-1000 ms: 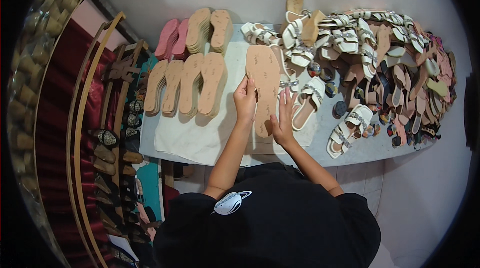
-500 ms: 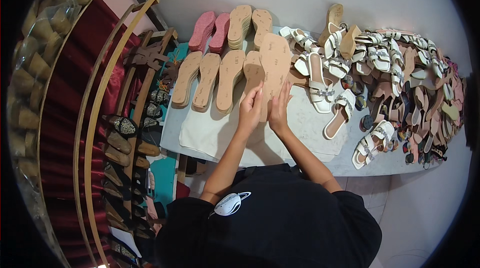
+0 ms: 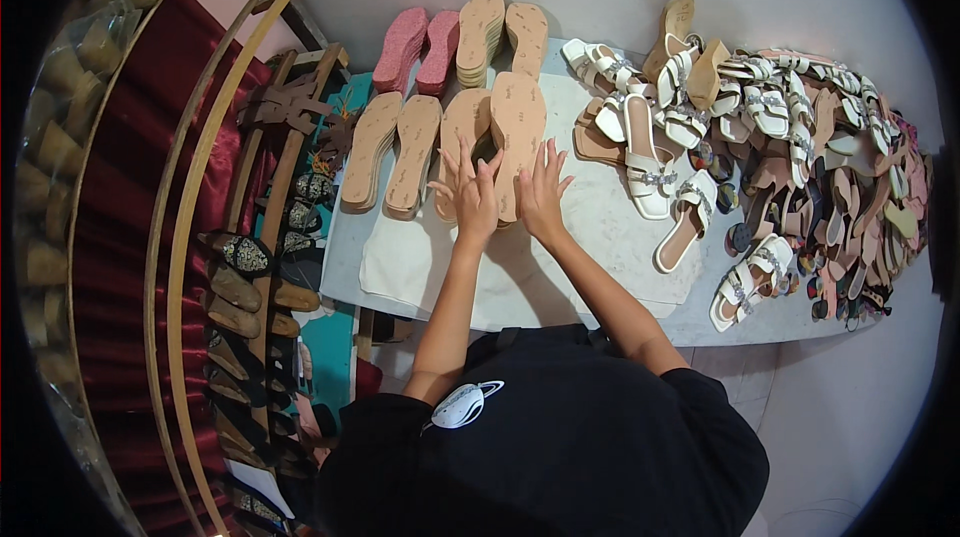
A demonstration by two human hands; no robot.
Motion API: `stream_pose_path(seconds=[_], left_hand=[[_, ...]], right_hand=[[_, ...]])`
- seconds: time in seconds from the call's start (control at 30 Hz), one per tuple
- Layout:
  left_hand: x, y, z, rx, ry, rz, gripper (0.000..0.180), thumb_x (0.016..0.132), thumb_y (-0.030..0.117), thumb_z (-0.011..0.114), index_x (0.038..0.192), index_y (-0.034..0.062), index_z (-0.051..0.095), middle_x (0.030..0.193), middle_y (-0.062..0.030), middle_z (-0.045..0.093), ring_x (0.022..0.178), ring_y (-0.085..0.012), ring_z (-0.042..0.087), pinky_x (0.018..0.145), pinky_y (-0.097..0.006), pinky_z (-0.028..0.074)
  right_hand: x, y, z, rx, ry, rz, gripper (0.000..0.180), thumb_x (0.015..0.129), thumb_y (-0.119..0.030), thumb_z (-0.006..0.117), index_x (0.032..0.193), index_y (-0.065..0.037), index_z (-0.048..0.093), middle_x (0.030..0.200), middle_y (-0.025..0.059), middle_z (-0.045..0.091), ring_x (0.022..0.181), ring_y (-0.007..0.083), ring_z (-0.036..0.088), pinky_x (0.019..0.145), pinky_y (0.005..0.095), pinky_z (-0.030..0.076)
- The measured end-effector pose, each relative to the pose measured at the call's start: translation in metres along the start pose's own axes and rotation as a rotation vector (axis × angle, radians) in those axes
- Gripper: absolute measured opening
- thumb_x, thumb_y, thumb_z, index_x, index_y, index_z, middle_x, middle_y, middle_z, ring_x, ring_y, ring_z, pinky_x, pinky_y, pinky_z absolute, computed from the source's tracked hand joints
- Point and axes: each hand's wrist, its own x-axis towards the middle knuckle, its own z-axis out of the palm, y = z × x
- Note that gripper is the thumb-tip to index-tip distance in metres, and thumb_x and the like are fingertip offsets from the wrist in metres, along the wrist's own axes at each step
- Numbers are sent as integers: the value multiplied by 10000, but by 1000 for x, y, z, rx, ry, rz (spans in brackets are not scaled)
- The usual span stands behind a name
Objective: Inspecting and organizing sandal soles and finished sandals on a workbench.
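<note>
A stack of tan insoles [image 3: 518, 122] stands at the right end of the front row on the table. Along its left side is my left hand [image 3: 474, 195], fingers spread, partly covering the neighbouring insole stack [image 3: 466, 112]. My right hand [image 3: 542, 199] lies against the right side with its fingers stretched out. Neither hand is closed round anything. Further left are two more insole stacks, one slim [image 3: 411, 152] and one at the row's end [image 3: 370, 152]. Behind them are a pink glittery pair of stacks [image 3: 402, 47] and a taller tan stack [image 3: 481, 37].
White strappy sandals [image 3: 650, 167] lie to the right, beside a large heap of shoes and straps [image 3: 830, 197]. A pale cloth [image 3: 420, 262] covers part of the grey table [image 3: 790, 327]. At left stands a wooden rack [image 3: 260, 327] of shoes.
The insole held up between my hands has come down onto the stack at the right end of the row. Both hands have loosened and their fingers have spread.
</note>
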Motion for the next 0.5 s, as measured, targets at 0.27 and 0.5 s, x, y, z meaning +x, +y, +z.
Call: stream_pose_path(seconds=[0.27,0.5], left_hand=[[-1,-18,6,129,0,31,452,941,355,211,1154,192,574,1441,-87,155,1326,-356,-31,899,-643,-179],[-3,-20,8,171,25,51,432,939,336,227,1155,196,574,1430,-94,194,1327,-358,-5,897,-642,-180]], right_hand=[[0,-1,8,-3,-18,22,652,899,-361,286,1335,92,112,1417,240,10,1284,465,-71,943,644,-55],[-2,-1,9,-4,-37,45,645,897,-348,297,1330,98,122,1410,249,18,1280,475,-58,942,649,-41]])
